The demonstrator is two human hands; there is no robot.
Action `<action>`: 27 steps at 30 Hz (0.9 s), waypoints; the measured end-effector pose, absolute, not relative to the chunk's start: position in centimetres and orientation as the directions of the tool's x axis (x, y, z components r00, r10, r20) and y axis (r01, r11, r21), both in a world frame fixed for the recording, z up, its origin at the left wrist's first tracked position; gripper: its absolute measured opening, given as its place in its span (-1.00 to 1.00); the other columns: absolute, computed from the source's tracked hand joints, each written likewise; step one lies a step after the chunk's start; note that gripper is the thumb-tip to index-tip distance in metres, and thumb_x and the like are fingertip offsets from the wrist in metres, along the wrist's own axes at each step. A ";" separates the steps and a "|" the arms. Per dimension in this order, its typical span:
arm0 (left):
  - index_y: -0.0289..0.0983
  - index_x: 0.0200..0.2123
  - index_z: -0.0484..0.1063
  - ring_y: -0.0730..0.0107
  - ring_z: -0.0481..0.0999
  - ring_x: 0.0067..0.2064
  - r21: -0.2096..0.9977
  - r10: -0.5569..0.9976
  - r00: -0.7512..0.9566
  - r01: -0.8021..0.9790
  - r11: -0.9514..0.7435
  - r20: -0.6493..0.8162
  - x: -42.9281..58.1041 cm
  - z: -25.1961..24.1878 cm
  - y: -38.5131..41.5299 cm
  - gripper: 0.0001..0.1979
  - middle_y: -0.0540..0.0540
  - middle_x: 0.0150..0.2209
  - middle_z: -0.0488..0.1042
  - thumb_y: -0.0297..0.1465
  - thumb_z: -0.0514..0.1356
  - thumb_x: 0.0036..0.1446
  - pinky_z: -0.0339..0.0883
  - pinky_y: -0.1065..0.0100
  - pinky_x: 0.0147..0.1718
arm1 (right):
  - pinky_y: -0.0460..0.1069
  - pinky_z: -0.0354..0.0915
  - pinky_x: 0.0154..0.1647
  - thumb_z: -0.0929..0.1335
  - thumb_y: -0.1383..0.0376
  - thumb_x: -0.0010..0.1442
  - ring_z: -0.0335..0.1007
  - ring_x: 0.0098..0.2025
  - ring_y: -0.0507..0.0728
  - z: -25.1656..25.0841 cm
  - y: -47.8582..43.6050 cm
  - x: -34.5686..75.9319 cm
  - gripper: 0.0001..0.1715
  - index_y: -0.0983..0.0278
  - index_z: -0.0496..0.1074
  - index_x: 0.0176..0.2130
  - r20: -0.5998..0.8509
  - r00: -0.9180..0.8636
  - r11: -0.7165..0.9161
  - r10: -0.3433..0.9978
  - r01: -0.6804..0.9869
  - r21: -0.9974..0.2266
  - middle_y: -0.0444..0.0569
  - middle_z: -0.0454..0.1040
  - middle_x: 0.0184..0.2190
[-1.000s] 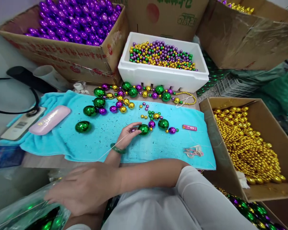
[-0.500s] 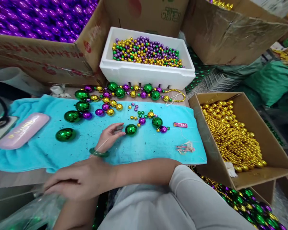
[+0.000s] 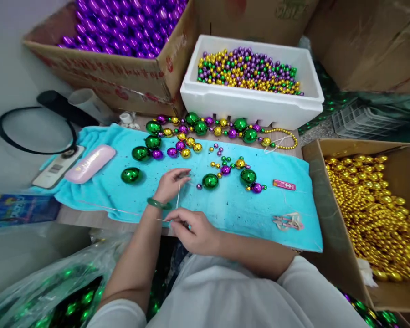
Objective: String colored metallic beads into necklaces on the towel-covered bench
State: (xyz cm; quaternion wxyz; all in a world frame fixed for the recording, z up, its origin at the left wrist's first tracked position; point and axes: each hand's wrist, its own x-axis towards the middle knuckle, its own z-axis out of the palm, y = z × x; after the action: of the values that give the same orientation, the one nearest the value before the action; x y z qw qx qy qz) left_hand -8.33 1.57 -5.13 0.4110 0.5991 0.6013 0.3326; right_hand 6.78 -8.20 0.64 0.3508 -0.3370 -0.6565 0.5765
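Observation:
My left hand (image 3: 171, 182), with a green bangle on its wrist, rests on the turquoise towel (image 3: 232, 205) and pinches the top of a thin white thread (image 3: 178, 196). My right hand (image 3: 196, 232) lies just below it at the towel's near edge, fingers pinched on the lower end of the same thread. A large green ball (image 3: 210, 181) sits a little right of my left hand. It ends a short strand of purple, gold and green beads (image 3: 225, 169).
A longer bead strand (image 3: 191, 132) curls along the towel's far side, and a lone green ball (image 3: 131, 175) lies at left. Behind are a white foam box (image 3: 249, 107) of mixed beads and a carton (image 3: 123, 75) of purple balls. A carton (image 3: 319, 187) of gold beads stands right. A plastic bag (image 3: 64, 291) of green balls lies at lower left.
My right hand left the plastic bag at lower left and came up to the towel's edge, taking hold of the thread. My left hand let go of the green ball and drew back left.

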 end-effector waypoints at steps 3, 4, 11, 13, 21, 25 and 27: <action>-0.17 -0.06 0.52 0.24 0.53 -0.27 0.844 0.916 0.324 0.536 0.026 -0.235 -10.2 -3.9 2.7 -0.45 -0.13 -0.14 0.56 -0.19 0.35 -0.22 0.43 0.22 -0.20 | -0.13 0.28 -0.36 0.21 0.39 0.22 0.33 -0.45 -0.02 0.7 -8.4 7.5 -0.78 0.28 0.38 -0.16 0.035 -0.555 0.084 0.831 0.064 -0.994 -0.15 0.42 -0.48; -0.15 -0.06 0.52 0.24 0.53 -0.27 0.828 0.887 0.376 0.561 0.014 -0.269 -10.9 -3.3 3.1 -0.42 -0.12 -0.13 0.56 -0.20 0.37 -0.27 0.43 0.25 -0.22 | -0.13 0.28 -0.34 0.21 0.39 0.23 0.34 -0.44 -0.02 0.6 -8.3 7.8 -0.80 0.28 0.38 -0.17 0.021 -0.556 0.069 0.831 0.066 -0.995 -0.15 0.42 -0.48; -0.16 -0.28 0.60 0.13 0.52 -0.22 0.707 0.970 0.231 0.698 -0.114 -0.072 -9.7 -0.6 6.5 -0.78 -0.12 -0.25 0.56 -0.35 0.27 -0.07 0.35 0.15 -0.07 | -0.13 0.27 -0.41 0.25 0.34 0.22 0.31 -0.51 -0.03 0.1 -8.4 9.2 -0.88 0.27 0.37 -0.27 0.038 -0.524 0.042 0.851 -0.005 -0.999 -0.17 0.40 -0.53; -0.19 -0.29 0.60 0.09 0.50 -0.14 0.686 0.966 0.260 0.701 -0.192 0.005 -7.1 -1.0 7.5 -0.81 -0.14 -0.22 0.56 -0.39 0.22 0.01 0.30 0.13 0.00 | -0.14 0.26 -0.44 0.25 0.34 0.21 0.30 -0.53 -0.03 0.0 -8.6 9.4 -0.87 0.28 0.39 -0.29 0.081 -0.492 0.071 0.867 -0.039 -0.997 -0.17 0.38 -0.55; -0.30 -0.16 0.52 0.03 0.47 -0.08 0.420 0.991 0.102 0.898 -0.128 0.085 -1.2 -2.7 9.9 -0.74 -0.27 -0.13 0.48 -0.43 0.06 0.18 0.31 0.14 -0.09 | -0.13 0.26 -0.44 0.25 0.35 0.22 0.31 -0.51 -0.02 0.2 -8.4 11.2 -0.87 0.27 0.40 -0.28 0.109 -0.390 0.104 0.915 -0.033 -0.994 -0.16 0.40 -0.55; -0.31 -0.09 0.45 -0.03 0.45 -0.05 0.305 0.995 0.045 0.950 -0.070 0.088 -1.2 -2.7 10.3 -0.73 -0.33 -0.08 0.40 -0.39 0.11 0.16 0.31 0.13 -0.14 | -0.13 0.24 -0.46 0.25 0.34 0.23 0.28 -0.53 -0.03 -0.4 -8.2 11.9 -0.86 0.26 0.38 -0.32 0.090 -0.353 0.088 0.931 -0.022 -0.996 -0.17 0.37 -0.58; -0.30 -0.07 0.41 -0.02 0.46 -0.06 0.289 0.998 0.044 0.956 -0.054 0.042 -1.2 -2.8 10.4 -0.73 -0.33 -0.06 0.39 -0.39 0.14 0.14 0.32 0.14 -0.16 | -0.13 0.24 -0.47 0.25 0.33 0.23 0.28 -0.53 -0.03 -0.9 -8.2 12.0 -0.86 0.26 0.38 -0.33 0.075 -0.345 0.071 0.935 -0.022 -0.997 -0.17 0.37 -0.58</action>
State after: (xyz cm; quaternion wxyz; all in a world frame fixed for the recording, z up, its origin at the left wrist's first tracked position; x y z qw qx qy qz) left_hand -1.15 10.38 -2.85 0.0913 0.7167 0.6816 0.1161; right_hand 11.99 -8.17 -0.86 0.4248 -0.3832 -0.5960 0.5635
